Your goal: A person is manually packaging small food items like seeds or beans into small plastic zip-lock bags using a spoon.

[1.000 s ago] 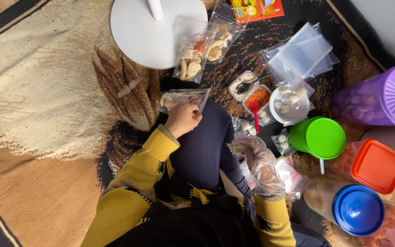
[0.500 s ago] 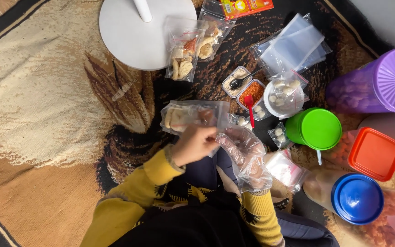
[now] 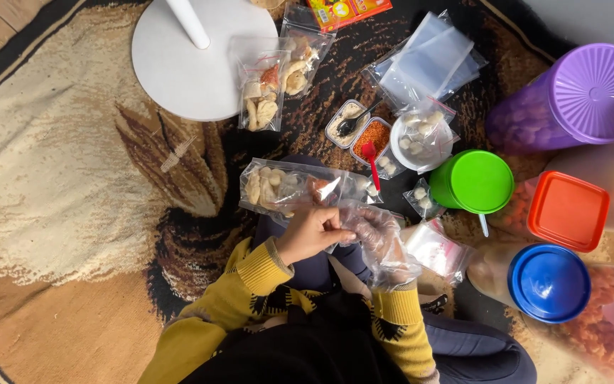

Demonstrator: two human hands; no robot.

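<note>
A clear plastic bag of pale crackers lies crosswise over my lap, just above both hands. My left hand, bare and in a yellow sleeve, pinches the bag's lower edge. My right hand wears a thin clear plastic glove and meets the left at the same edge, fingertips touching. Part of the bag's edge is hidden under the fingers.
Two filled snack bags lie by a white round stand base. Empty clear bags, small seasoning trays with a red spoon, a white bowl, and green, purple, orange and blue lidded containers crowd the right side.
My gloved right hand has come up from beside my lap to join the left hand at the bag. The bag now lies stretched out crosswise.
</note>
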